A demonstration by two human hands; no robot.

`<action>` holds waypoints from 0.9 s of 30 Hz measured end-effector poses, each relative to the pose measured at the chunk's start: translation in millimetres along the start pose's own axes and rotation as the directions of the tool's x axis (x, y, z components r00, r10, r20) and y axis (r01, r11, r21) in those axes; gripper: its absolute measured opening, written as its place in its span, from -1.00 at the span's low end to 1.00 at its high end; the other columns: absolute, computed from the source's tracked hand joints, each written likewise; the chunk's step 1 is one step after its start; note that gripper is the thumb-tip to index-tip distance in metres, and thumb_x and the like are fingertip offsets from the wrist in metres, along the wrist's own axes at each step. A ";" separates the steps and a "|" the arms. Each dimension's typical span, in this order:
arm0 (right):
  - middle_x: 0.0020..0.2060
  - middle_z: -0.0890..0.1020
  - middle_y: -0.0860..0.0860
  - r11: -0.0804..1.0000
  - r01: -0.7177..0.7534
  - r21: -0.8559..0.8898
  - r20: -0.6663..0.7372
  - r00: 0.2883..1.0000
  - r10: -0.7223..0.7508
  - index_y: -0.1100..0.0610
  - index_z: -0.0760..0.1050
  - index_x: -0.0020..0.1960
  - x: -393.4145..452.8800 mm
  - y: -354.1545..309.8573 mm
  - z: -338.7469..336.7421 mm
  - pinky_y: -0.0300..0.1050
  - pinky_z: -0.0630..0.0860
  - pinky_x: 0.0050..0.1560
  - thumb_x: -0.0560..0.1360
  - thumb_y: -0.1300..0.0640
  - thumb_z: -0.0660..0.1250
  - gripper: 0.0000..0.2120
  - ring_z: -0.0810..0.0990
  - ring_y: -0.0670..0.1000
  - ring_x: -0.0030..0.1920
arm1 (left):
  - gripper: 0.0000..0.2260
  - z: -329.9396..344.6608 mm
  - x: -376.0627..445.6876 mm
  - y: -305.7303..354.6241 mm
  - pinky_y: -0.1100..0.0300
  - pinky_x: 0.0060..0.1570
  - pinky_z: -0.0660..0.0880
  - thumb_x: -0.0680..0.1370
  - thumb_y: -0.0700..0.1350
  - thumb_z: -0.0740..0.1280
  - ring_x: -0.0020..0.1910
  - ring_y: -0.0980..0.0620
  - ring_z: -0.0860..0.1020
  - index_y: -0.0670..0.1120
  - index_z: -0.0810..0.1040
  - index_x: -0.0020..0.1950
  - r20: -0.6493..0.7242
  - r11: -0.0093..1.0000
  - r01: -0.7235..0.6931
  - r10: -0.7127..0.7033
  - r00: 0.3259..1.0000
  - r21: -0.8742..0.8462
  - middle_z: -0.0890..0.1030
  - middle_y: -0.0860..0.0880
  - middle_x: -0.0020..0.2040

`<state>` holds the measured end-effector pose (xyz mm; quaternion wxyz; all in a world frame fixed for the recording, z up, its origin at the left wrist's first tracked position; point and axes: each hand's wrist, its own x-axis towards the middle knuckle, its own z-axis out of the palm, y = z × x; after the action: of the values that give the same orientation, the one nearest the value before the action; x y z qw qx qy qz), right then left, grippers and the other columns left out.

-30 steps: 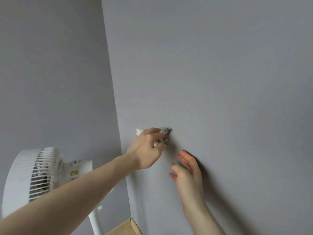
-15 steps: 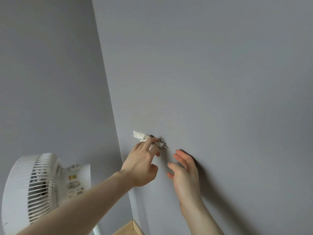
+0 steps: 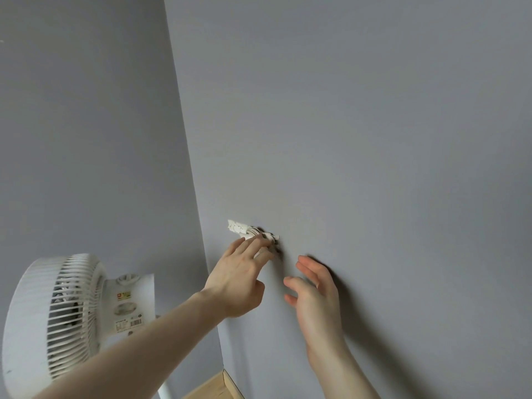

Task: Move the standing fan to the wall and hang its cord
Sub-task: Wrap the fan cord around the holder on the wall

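Observation:
A white standing fan (image 3: pixel 57 318) stands at the lower left, close to the corner of the grey wall (image 3: pixel 359 125). A small white hook (image 3: pixel 239 227) sticks out from the wall, with the fan's bundled white cord (image 3: pixel 266 236) lying across it. My left hand (image 3: pixel 240 280) reaches up to the hook, fingers spread, fingertips touching the cord from below. My right hand (image 3: pixel 313 295) is just right of it, open, palm near the wall, holding nothing. The cord's lower run is hidden behind my left hand.
Two grey walls meet in a corner (image 3: pixel 184 139) left of the hook. A strip of wooden floor (image 3: pixel 210 388) and a baseboard show at the bottom. The fan's white pole (image 3: pixel 165 394) passes behind my left forearm.
My left hand has loosened from a fist around the cord to spread fingers touching it at the hook. The view shifted, so the fan shows more. My right hand stays open beside it.

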<state>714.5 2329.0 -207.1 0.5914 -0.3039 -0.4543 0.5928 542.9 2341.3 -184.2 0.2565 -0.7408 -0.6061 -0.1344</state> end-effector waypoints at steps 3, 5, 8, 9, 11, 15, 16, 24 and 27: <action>0.22 0.57 -0.18 1.000 -0.001 -0.003 0.006 1.000 0.001 -0.06 0.54 0.24 -0.2 0.6 -0.5 -0.17 0.56 -0.02 0.53 0.31 0.32 -0.61 0.59 -0.09 0.20 | -0.40 1.6 -1.4 0.4 0.12 0.49 0.16 0.28 -0.14 0.24 0.47 -0.02 0.32 0.00 0.53 0.35 -0.009 0.999 0.002 -0.002 1.000 0.036 0.41 0.02 0.41; 0.23 0.56 -0.19 1.000 0.000 -0.005 0.009 1.000 0.000 -0.07 0.55 0.23 -0.2 0.9 -0.8 -0.16 0.57 0.01 0.52 0.30 0.32 -0.62 0.59 -0.09 0.21 | -0.41 3.9 -0.4 1.9 0.08 0.48 0.18 0.27 -0.15 0.24 0.46 -0.05 0.33 -0.04 0.55 0.32 -0.015 0.998 0.000 0.001 1.000 0.063 0.43 0.01 0.37; 0.23 0.56 -0.19 1.000 -0.001 0.002 0.011 1.000 0.001 -0.07 0.55 0.22 -0.2 0.7 -1.3 -0.17 0.57 -0.01 0.52 0.31 0.31 -0.62 0.59 -0.07 0.21 | -0.44 7.0 2.7 5.0 0.03 0.47 0.23 0.27 -0.13 0.22 0.43 -0.10 0.33 -0.08 0.57 0.28 -0.011 0.993 0.019 -0.018 1.000 0.113 0.43 -0.02 0.36; 0.23 0.56 -0.19 1.000 -0.003 0.003 0.011 1.000 0.003 -0.07 0.55 0.22 -0.3 0.8 -1.5 -0.17 0.56 -0.02 0.52 0.31 0.31 -0.63 0.60 -0.07 0.21 | -0.45 7.3 3.6 6.5 0.01 0.49 0.21 0.28 -0.11 0.22 0.44 -0.12 0.31 -0.09 0.58 0.28 -0.004 0.991 0.042 -0.041 0.999 0.129 0.41 -0.04 0.38; 0.23 0.56 -0.19 1.000 -0.008 0.002 0.011 1.000 0.008 -0.07 0.55 0.21 -0.6 0.6 -2.2 -0.18 0.56 -0.01 0.53 0.30 0.31 -0.63 0.60 -0.07 0.20 | -0.45 7.3 5.7 10.1 -0.01 0.52 0.15 0.31 -0.07 0.20 0.48 -0.15 0.23 -0.09 0.57 0.29 0.011 0.984 0.092 -0.094 0.995 0.152 0.34 -0.08 0.43; 0.23 0.56 -0.19 1.000 -0.012 0.008 0.009 1.000 0.012 -0.08 0.55 0.21 -0.5 0.1 -4.0 -0.17 0.56 0.02 0.53 0.29 0.31 -0.63 0.60 -0.06 0.20 | -0.49 7.8 4.5 13.1 0.03 0.49 0.19 0.31 -0.07 0.22 0.49 -0.15 0.24 -0.04 0.57 0.26 -0.049 0.986 0.141 -0.137 0.989 0.087 0.32 -0.07 0.44; 0.23 0.56 -0.20 1.000 -0.013 0.009 0.010 1.000 0.013 -0.09 0.55 0.21 -0.4 0.1 -4.1 -0.16 0.56 0.02 0.52 0.29 0.31 -0.64 0.60 -0.06 0.20 | -0.49 7.7 2.7 12.4 0.05 0.46 0.23 0.30 -0.09 0.24 0.46 -0.14 0.28 -0.02 0.57 0.25 -0.075 0.988 0.142 -0.138 0.988 0.059 0.34 -0.07 0.43; 0.22 0.56 -0.20 1.000 -0.018 -0.004 0.010 1.000 0.019 -0.07 0.56 0.21 1.7 3.9 -1.8 -0.19 0.56 -0.01 0.53 0.29 0.31 -0.64 0.59 -0.06 0.21 | -0.38 2.8 -14.8 11.9 0.15 0.38 0.27 0.34 -0.09 0.27 0.44 -0.02 0.27 0.11 0.41 0.43 -0.044 0.979 0.172 -0.178 0.983 -0.106 0.24 0.07 0.52; 0.23 0.55 -0.21 0.999 0.004 -0.052 0.025 1.000 -0.003 -0.04 0.54 0.28 1.7 6.2 -3.2 -0.17 0.58 0.02 0.54 0.30 0.29 -0.61 0.60 -0.20 0.13 | -0.39 1.5 -35.5 12.6 0.13 0.35 0.33 0.36 -0.08 0.29 0.43 0.03 0.28 0.13 0.40 0.44 -0.054 0.952 0.192 -0.210 0.976 -0.240 0.21 0.12 0.54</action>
<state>714.5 2331.8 -213.7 0.5787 -0.3111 -0.4774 0.5835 546.8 2311.0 -206.3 0.1762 -0.6944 -0.6478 -0.2592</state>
